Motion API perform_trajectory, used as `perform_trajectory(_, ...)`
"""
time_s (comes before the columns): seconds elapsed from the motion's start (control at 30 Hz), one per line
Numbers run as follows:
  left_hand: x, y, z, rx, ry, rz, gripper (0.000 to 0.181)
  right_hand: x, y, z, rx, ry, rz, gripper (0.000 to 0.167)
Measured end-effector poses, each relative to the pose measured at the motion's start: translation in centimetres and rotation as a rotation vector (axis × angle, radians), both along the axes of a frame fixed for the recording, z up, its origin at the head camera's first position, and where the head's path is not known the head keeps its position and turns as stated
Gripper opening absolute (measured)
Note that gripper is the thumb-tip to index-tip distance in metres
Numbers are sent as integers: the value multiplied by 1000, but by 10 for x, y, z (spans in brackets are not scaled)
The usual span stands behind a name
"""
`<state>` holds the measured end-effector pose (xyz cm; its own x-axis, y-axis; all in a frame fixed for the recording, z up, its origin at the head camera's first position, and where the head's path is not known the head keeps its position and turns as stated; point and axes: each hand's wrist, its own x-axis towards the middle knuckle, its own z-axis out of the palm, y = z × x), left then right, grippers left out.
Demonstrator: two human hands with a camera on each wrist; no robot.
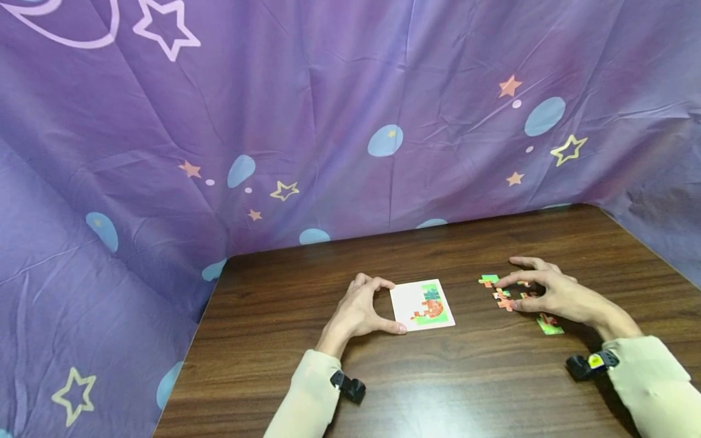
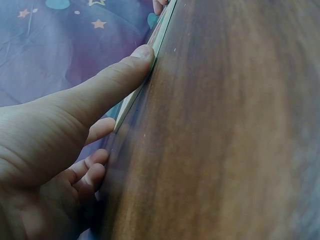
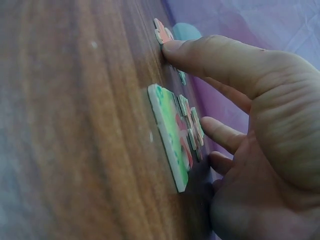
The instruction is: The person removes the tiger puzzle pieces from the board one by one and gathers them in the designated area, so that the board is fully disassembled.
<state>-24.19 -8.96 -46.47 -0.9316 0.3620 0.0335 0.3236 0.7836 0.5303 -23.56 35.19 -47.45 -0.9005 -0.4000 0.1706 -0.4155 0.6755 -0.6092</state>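
Observation:
A square white puzzle board (image 1: 405, 304) lies flat on the table, its right part filled with an orange, green and blue picture. My left hand (image 1: 358, 308) holds the board at its left side, thumb at the near edge and index finger at the far corner. To the right, my right hand (image 1: 564, 296) is low over loose jigsaw pieces, partly covering them. Its thumb touches an orange puzzle piece (image 1: 505, 305), with the index fingertip apart from the thumb near the piece's far side. In the right wrist view, the thumb meets that orange piece (image 3: 161, 33); the index fingertip is hidden.
A green-and-orange piece (image 1: 489, 280) lies beyond the right thumb. Another green piece (image 1: 550, 325) lies nearer, below the right palm. The dark wooden table (image 1: 263, 328) ends at a purple star-patterned curtain (image 1: 328, 121) behind and at the left.

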Motion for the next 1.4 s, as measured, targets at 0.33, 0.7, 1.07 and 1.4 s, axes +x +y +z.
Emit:
perform_trajectory(0.33, 0, 0, 1, -4, -2, -1, 96, 0, -1, 3, -9, -3, 10, 41)
perform_trajectory(0.7, 1, -1, 2, 5, -1, -1, 96, -1, 1, 2, -19, -17, 30, 44)
perform_trajectory(1.07, 0, -1, 2, 4, -2, 1, 96, -2, 1, 2, -17, -15, 24, 42)
perform_trajectory(1.4, 0, 0, 0, 9, -1, -3, 96, -1, 6, 7, -161, -14, -76, 46)
